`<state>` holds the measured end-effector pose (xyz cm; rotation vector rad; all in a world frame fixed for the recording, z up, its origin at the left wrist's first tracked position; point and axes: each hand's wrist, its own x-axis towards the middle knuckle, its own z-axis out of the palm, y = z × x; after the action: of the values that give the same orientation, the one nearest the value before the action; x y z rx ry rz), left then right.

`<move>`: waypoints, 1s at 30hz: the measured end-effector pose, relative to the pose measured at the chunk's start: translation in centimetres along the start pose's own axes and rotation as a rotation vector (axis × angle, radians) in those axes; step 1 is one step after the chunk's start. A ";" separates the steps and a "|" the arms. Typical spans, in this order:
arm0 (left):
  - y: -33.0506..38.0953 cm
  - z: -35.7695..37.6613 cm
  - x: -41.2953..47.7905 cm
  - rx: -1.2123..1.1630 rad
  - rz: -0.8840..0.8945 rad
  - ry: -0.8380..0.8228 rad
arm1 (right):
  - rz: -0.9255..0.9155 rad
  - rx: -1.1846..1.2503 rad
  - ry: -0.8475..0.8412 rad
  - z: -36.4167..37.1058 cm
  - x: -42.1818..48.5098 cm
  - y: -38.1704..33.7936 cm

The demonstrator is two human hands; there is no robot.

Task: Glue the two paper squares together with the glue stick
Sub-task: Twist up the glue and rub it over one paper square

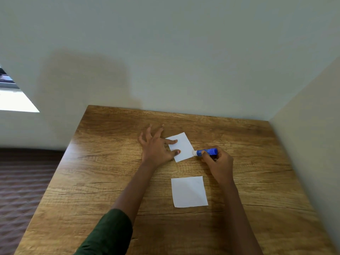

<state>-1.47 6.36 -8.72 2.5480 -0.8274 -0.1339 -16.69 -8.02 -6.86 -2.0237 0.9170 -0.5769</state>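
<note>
Two white paper squares lie on the wooden table (pixel 103 181). The far paper square (pixel 184 144) is pinned flat by the thumb and forefinger of my left hand (pixel 156 148), whose fingers are spread. My right hand (pixel 219 164) grips a blue glue stick (pixel 207 151); the stick lies nearly level, and its white tip touches the right edge of that far square. The near paper square (pixel 189 192) lies alone, closer to me, with nothing touching it.
The table stands in a corner, with a pale wall behind it and another wall (pixel 312 135) along its right side. A patterned brown floor (pixel 22 190) lies beyond the table's left edge. A bright window opening (pixel 14 100) shows at the far left.
</note>
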 end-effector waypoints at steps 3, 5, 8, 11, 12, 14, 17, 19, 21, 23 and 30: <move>-0.1 0.1 0.0 -0.003 0.007 0.011 | -0.002 -0.006 -0.004 -0.1 -0.1 -0.1; -0.1 0.1 0.0 -0.003 0.009 0.015 | 0.012 0.002 0.000 -0.1 -0.1 -0.1; -0.1 0.1 0.0 0.002 0.011 0.017 | 0.022 -0.005 0.002 -0.1 -0.1 -0.1; 0.0 0.1 0.0 -0.002 0.017 0.022 | 0.031 -0.004 0.002 -0.1 -0.1 -0.1; 0.0 0.1 -0.1 -0.004 0.018 0.026 | 0.032 0.002 0.000 -0.1 -0.1 -0.1; -0.1 0.2 -0.1 -0.005 0.026 0.040 | 0.036 0.012 -0.003 -0.1 -0.1 0.0; -0.3 0.3 -0.2 -0.014 0.049 0.074 | 0.044 0.030 -0.008 -0.2 0.0 0.3; -0.2 0.3 -0.2 -0.035 0.054 0.074 | 0.049 0.033 -0.006 -0.4 0.0 0.2; -0.2 0.3 -0.2 -0.039 0.061 0.069 | 0.046 0.036 -0.003 -0.5 -0.1 0.0; -0.3 0.3 -0.2 -0.047 0.073 0.064 | 0.039 0.043 -0.002 -0.7 -0.2 -0.4; -0.3 0.2 -0.3 -0.073 0.084 0.037 | 0.044 0.089 0.021 -1.3 -0.4 -0.7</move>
<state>-1.53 6.69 -9.02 2.4362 -0.8978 -0.0889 -17.56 -8.06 -5.52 -1.9164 0.9305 -0.6053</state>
